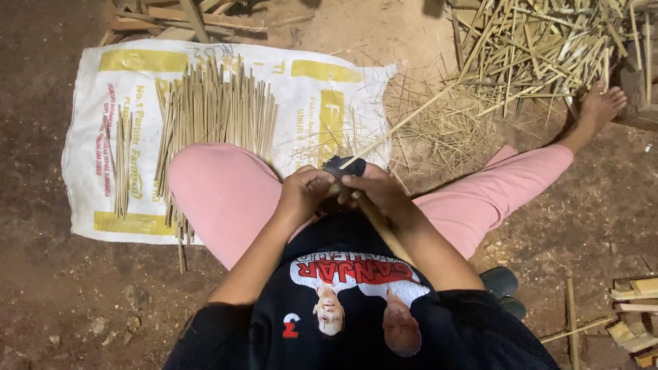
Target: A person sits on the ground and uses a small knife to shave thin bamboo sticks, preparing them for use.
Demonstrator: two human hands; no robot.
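Here, the left hand and right hand both clench one long bamboo strip over the lap. Cut sticks lie on a white sack just beyond the knee.

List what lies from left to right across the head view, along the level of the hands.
White printed sack → small bundle of sticks → big row of bamboo sticks → left hand → right hand → bare foot.

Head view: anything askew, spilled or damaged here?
Mostly orderly. Cut sticks lie bundled on the white sack, but shavings spill past its right edge onto the dirt. Both hands grip one bamboo strip.
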